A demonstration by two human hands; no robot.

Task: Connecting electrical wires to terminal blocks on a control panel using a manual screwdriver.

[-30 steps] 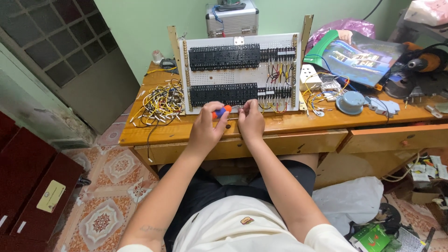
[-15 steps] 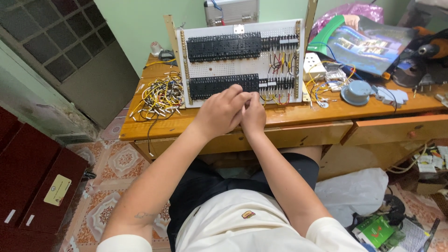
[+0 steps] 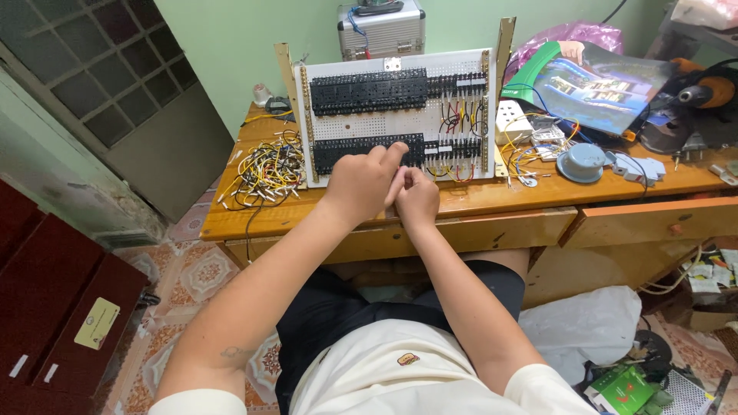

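Both hands (image 3: 388,188) fisted together, wooden desk (image 3: 477,201), green wall (image 3: 231,38)

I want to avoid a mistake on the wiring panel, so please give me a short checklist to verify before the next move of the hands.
1. Panel stands upright on the desk: ok.
2. Left hand reaches the lower terminal row: ok, fingers touch it.
3. Right hand is close to the left hand, in front of the panel: ok.
4. A tool is held in the hands: cannot tell, the fingers hide it.
5. Spare wires lie in reach at the left of the panel: ok.
6. Wired terminals at the right stay clear of the hands: ok.
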